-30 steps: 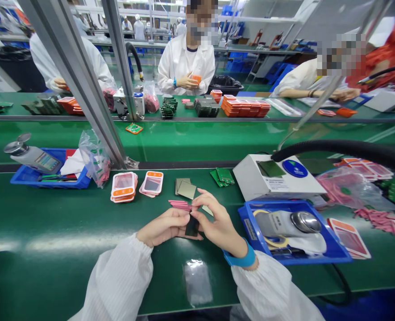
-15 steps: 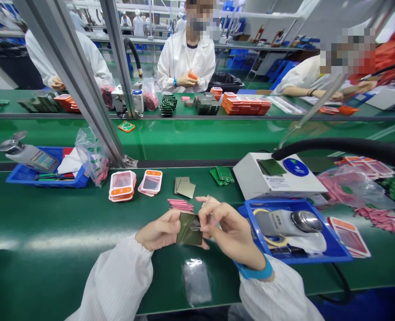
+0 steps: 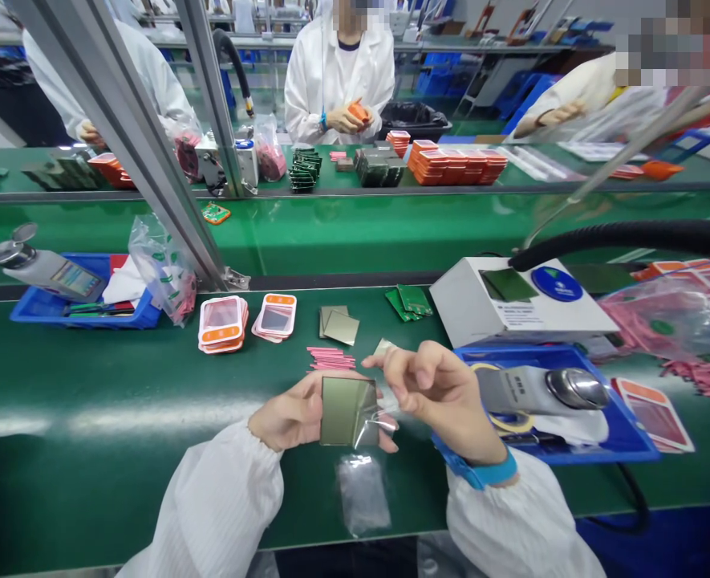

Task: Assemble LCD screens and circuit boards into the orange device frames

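Note:
My left hand (image 3: 291, 413) holds a small square LCD panel (image 3: 339, 413) by its edge, with fingertips showing behind its right side. Between thumb and finger, my right hand (image 3: 444, 389) pinches a clear protective film (image 3: 383, 417), which curls away from the panel's right part. Below my hands lies a pile of clear film pieces (image 3: 363, 498). Just beyond the panel are several pink strips (image 3: 330, 359), and past them a few more square panels (image 3: 339, 325). Another pale piece (image 3: 384, 347) is partly hidden behind my right hand.
Stacked orange-and-white frames (image 3: 221, 325) lie left of the panels, green circuit boards (image 3: 411, 303) to the right. A blue tray (image 3: 625, 449) with a metal-topped bottle and a white box (image 3: 468, 301) stand at right. Another blue tray (image 3: 83, 321) is far left. Co-workers sit opposite.
My right hand has drawn the film rightwards, off most of the panel, whose face now looks lighter. The view has shifted slightly.

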A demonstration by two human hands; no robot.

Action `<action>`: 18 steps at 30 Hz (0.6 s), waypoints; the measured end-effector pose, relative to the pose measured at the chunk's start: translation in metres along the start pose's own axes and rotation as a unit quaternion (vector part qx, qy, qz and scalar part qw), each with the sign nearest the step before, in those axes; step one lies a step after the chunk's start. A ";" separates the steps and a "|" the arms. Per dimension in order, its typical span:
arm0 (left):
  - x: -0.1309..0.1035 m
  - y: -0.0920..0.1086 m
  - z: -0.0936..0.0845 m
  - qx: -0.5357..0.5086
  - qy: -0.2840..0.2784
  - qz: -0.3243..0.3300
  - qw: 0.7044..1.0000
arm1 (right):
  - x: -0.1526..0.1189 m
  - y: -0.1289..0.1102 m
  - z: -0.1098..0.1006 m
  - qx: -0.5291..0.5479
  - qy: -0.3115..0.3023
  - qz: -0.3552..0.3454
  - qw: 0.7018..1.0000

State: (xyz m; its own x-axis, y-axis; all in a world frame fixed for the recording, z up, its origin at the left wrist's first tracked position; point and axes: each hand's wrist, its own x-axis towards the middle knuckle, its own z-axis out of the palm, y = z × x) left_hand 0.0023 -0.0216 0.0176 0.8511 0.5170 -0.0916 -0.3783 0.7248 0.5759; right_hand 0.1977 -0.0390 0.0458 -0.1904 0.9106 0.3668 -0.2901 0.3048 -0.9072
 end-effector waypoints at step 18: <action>0.001 0.005 0.012 -0.018 -0.093 0.026 0.995 | 0.001 0.007 -0.006 0.063 -0.037 0.035 0.997</action>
State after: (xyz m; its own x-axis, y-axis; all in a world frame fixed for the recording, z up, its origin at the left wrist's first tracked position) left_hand 0.0057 -0.0232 0.0305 0.8815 0.4633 0.0914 -0.4332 0.7164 0.5469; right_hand 0.2011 -0.0341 0.0383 -0.2807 0.9043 0.3216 -0.3877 0.1996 -0.8999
